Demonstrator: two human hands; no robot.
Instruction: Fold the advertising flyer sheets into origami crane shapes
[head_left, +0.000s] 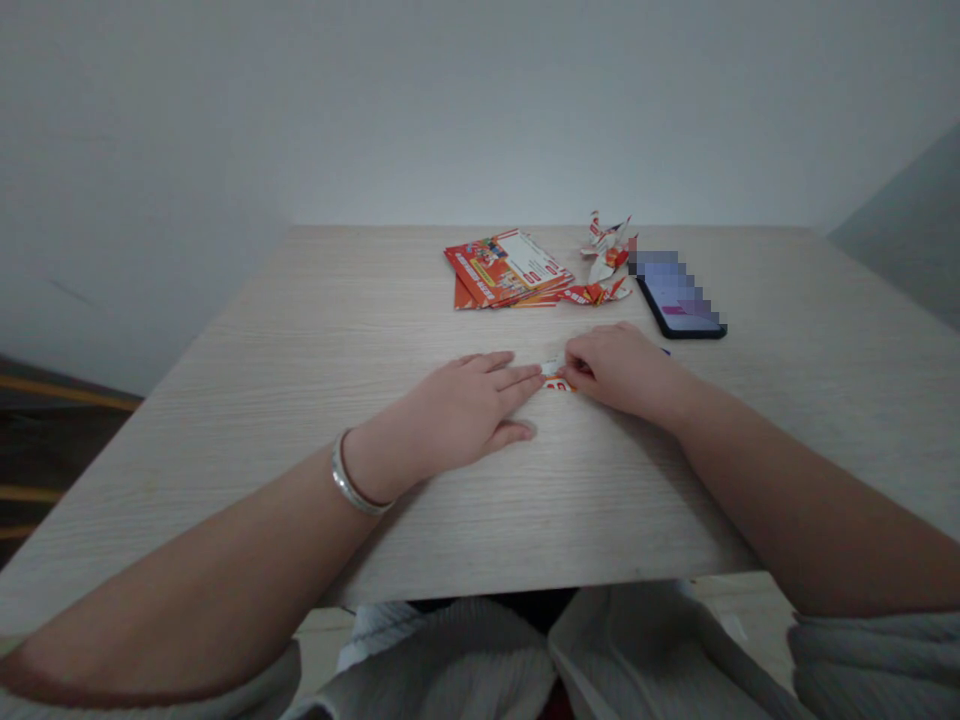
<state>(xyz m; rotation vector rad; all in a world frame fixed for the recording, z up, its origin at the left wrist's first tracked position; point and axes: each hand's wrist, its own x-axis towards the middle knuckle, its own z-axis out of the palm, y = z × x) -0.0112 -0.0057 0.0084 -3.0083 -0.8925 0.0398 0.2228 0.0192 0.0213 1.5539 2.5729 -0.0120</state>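
A small piece of printed paper (556, 384), white with red and orange print, lies on the table between my hands, mostly covered by them. My left hand (472, 405) is flat with its fingers stretched out, the fingertips on the paper's left side. Curled at the paper's right side, my right hand (619, 368) has its thumb and fingers pinched together on the paper's edge. A small blue tip of something shows just beyond the right wrist; its kind I cannot make out.
Farther back on the wooden table (300, 330) lies a stack of red and white flyers (499, 270). Right of it are folded paper shapes (604, 260) in the same print, with pointed ends. A phone (686, 310) with a lit screen lies beside them. A wall stands behind the table.
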